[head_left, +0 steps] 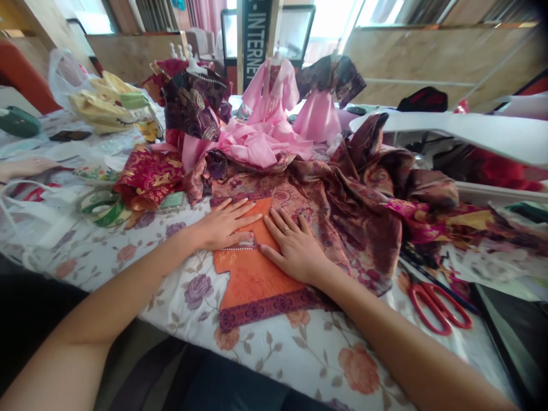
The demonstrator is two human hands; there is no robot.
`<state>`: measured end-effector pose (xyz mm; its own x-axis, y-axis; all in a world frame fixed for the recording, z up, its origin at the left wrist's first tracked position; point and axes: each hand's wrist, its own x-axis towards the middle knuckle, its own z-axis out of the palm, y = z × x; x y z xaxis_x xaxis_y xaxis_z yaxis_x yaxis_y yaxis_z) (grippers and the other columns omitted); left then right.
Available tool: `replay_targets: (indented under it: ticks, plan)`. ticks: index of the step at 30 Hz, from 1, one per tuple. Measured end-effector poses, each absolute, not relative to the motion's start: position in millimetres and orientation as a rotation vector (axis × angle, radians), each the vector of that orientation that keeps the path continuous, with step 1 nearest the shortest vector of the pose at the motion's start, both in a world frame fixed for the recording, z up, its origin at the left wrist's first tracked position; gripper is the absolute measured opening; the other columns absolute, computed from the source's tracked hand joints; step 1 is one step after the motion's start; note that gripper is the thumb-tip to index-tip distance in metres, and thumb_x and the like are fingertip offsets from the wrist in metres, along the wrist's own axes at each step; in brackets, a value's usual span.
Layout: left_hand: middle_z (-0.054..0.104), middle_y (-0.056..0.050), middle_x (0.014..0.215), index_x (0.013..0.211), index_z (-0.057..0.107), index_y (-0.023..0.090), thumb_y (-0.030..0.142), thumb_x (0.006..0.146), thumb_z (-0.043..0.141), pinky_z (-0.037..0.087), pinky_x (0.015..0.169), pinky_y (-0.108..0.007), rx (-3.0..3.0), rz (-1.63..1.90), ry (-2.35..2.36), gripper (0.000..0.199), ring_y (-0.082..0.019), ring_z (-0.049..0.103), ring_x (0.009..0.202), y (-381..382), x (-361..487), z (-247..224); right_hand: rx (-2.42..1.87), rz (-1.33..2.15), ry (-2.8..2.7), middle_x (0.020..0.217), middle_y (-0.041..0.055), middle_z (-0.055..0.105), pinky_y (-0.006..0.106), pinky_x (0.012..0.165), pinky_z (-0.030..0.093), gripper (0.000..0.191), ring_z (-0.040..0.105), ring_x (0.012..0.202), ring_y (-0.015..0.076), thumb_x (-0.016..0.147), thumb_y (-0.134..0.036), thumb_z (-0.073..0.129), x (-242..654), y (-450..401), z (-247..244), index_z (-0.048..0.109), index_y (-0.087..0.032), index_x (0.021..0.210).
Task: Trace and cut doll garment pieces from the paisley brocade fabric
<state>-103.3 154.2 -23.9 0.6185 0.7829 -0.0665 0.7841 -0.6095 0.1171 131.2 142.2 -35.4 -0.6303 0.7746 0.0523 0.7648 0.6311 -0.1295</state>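
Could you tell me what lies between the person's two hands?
The head view shows orange fabric with a row of pearl beads between the left hand and right hand.

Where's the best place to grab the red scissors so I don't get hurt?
Hold the red scissors by their two red finger loops, reaching in from the near side, to the right of the person's right hand. The loops lie flat and face you, while the blades point away toward the patterned fabric, so that end seems safest.
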Motion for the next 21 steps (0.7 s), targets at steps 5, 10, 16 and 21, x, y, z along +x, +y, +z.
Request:
replay_targets:
  ticks: [5,10,16,21]
  plan:
    - [0.012,-0.003,0.157,0.148,0.022,0.029,0.062,0.093,0.023,0.0,0.115,-0.044,2.683,-0.026,1.32,0.064,-0.022,0.004,0.145,155,-105,-23,-1.296,0.137,-2.726,0.156,0.0093,0.015,0.053,0.113,0.005,0.073,0.01,0.144,0.0278,0.092,-0.062,0.023,131,142,-37,0.022,-0.017,0.149]
    - [0.013,-0.001,0.157,0.149,0.019,0.029,0.058,0.095,0.024,0.0,0.116,-0.045,2.728,0.017,1.243,0.061,-0.022,0.005,0.145,126,-92,-7,-1.283,0.14,-2.733,0.156,0.0099,0.018,0.053,0.114,0.006,0.07,0.011,0.144,0.0266,0.094,-0.059,0.022,132,140,-35,0.024,-0.016,0.149]
    - [0.016,0.0,0.156,0.15,0.011,0.031,0.057,0.092,0.038,0.007,0.117,-0.044,2.746,0.127,0.965,0.069,-0.025,0.012,0.144,60,-67,-1,-1.271,0.119,-2.747,0.156,0.0088,0.017,0.054,0.113,0.008,0.065,0.012,0.143,0.0281,0.095,-0.054,0.027,136,139,-35,0.025,-0.017,0.149]
    - [0.014,-0.001,0.156,0.15,0.005,0.029,0.06,0.091,0.036,0.007,0.118,-0.043,2.689,0.014,0.77,0.074,-0.023,0.015,0.144,39,-49,-14,-1.259,0.146,-2.689,0.155,0.0099,0.022,0.051,0.114,0.007,0.068,0.012,0.143,0.0266,0.094,-0.058,0.026,136,138,-33,0.026,-0.017,0.148]
